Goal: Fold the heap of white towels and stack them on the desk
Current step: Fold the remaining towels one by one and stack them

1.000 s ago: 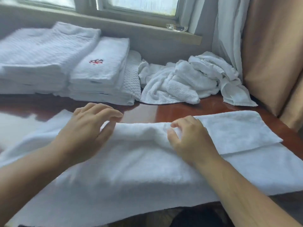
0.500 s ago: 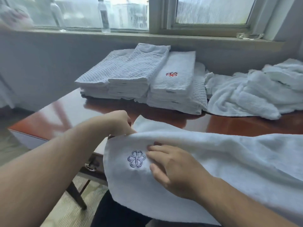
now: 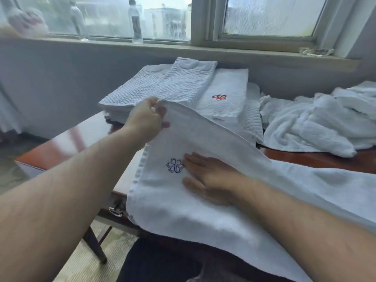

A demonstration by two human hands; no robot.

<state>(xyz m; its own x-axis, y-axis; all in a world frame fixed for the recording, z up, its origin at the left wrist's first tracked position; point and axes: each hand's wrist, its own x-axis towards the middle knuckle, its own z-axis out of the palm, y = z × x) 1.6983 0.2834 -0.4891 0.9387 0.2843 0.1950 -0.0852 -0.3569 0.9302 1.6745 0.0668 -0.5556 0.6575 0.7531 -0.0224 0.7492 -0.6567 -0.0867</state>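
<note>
A long white towel [image 3: 175,200] with a blue flower emblem lies across the near edge of the reddish desk [image 3: 67,143] and hangs over it. My left hand [image 3: 146,119] pinches the towel's far left corner and holds it lifted. My right hand [image 3: 207,178] lies flat on the towel, fingers straight, just right of the emblem. Behind them stand stacks of folded white towels [image 3: 183,86], one with a red emblem. The unfolded heap of white towels [image 3: 317,127] lies at the right rear of the desk.
A windowsill [image 3: 244,51] runs behind the desk with two clear bottles [image 3: 135,23] and a crumpled wrapper on it. The desk's left end and a leg stand over the floor at lower left. Dark clothing shows below the hanging towel.
My view has swung left. My left hand has lifted the towel's left corner higher and farther back. My right hand has flattened on the towel beside the emblem.
</note>
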